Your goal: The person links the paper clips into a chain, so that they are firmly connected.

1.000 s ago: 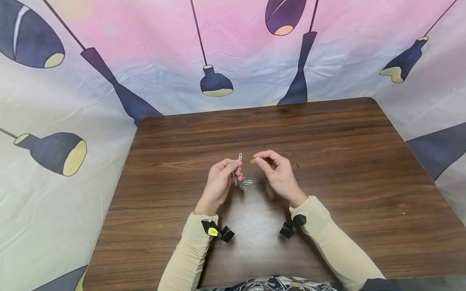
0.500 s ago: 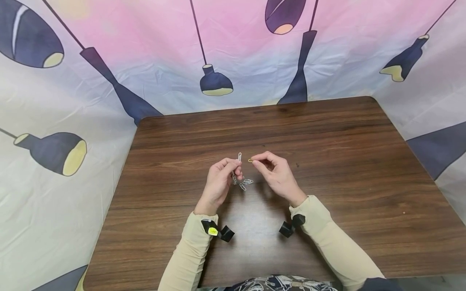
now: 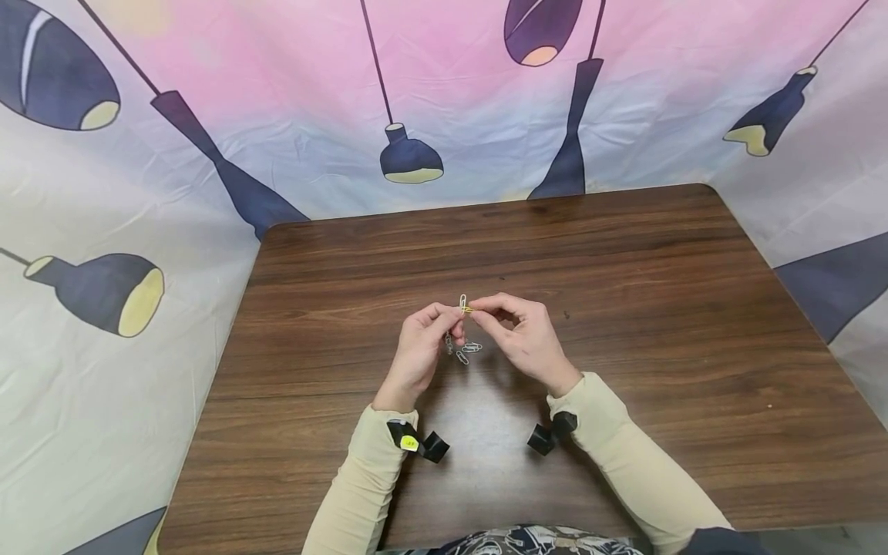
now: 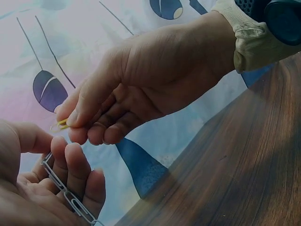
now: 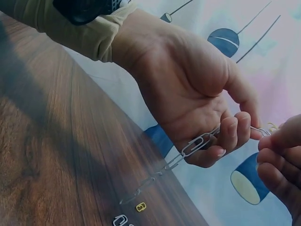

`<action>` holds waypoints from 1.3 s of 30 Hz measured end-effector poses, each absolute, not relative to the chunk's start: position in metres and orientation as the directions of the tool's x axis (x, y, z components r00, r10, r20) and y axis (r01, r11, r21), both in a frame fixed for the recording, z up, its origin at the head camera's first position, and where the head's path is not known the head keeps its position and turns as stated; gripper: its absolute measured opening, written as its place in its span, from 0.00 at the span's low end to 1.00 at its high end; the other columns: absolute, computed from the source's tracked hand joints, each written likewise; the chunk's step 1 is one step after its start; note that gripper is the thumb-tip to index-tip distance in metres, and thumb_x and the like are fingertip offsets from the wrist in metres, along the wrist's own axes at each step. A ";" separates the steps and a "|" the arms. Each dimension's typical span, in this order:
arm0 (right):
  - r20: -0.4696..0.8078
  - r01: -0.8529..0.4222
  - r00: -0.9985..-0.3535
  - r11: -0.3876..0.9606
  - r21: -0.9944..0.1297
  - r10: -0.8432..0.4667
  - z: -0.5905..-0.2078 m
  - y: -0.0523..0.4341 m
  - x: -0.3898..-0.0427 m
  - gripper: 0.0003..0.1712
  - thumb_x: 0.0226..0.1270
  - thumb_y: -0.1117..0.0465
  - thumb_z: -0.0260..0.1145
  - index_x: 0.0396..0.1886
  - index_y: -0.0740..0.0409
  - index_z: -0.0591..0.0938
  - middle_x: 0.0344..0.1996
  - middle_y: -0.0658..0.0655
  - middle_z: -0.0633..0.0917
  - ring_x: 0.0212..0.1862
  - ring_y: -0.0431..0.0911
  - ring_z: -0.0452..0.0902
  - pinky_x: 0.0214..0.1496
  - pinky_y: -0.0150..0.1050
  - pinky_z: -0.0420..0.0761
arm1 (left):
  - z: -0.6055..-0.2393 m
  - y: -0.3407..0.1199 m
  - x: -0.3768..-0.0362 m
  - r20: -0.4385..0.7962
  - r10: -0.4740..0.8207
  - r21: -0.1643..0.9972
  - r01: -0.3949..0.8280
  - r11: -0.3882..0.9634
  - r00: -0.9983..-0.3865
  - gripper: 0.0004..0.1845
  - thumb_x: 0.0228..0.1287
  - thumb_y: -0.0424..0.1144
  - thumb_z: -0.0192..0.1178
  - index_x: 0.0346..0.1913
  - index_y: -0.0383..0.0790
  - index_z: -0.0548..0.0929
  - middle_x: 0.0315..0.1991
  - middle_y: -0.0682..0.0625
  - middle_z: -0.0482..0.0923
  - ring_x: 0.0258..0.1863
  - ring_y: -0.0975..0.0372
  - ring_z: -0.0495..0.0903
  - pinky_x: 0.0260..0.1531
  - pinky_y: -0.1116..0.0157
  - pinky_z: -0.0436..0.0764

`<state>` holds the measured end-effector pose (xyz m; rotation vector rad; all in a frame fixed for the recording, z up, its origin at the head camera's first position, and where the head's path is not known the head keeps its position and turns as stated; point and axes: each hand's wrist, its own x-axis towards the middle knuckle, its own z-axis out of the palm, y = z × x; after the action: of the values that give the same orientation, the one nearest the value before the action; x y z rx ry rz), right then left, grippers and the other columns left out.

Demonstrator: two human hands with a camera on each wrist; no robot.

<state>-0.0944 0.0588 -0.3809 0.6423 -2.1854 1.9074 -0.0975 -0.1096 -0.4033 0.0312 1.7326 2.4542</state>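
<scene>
Above the table (image 3: 624, 324), left hand (image 3: 418, 348) pinches one clip chain (image 5: 193, 147); right hand (image 3: 525, 341) pinches one yellow clip (image 4: 61, 124).

Staged recording corner, not a lived-in room. A printed fabric backdrop (image 3: 291, 116) hangs on all visible sides of a dark wood-grain table (image 3: 624, 324); cartoon pendant lamps on pink and pale blue, cloth creased and sagging where it meets the tabletop. No real walls, furniture or shelving show past it. Person seated at the table edge wears small black cameras strapped to both wrists (image 3: 416, 443), over cream sleeves (image 3: 645, 470). Reads as a data-capture booth.
</scene>
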 end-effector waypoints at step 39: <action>0.450 -0.455 -0.879 -0.006 -0.890 -0.156 -0.374 0.065 -0.097 0.09 0.63 0.78 0.61 0.42 0.75 0.82 0.36 0.70 0.84 0.37 0.41 0.81 0.40 0.31 0.81 | -0.401 -0.117 -0.096 -0.110 0.296 0.952 -0.186 -0.245 -0.949 0.10 0.68 0.34 0.53 0.38 0.30 0.81 0.27 0.46 0.82 0.31 0.57 0.82 0.46 0.49 0.79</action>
<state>-0.0968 0.0647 -0.3743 0.6442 -2.0445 1.9814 -0.0958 -0.1169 -0.4013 0.1320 1.7073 2.2588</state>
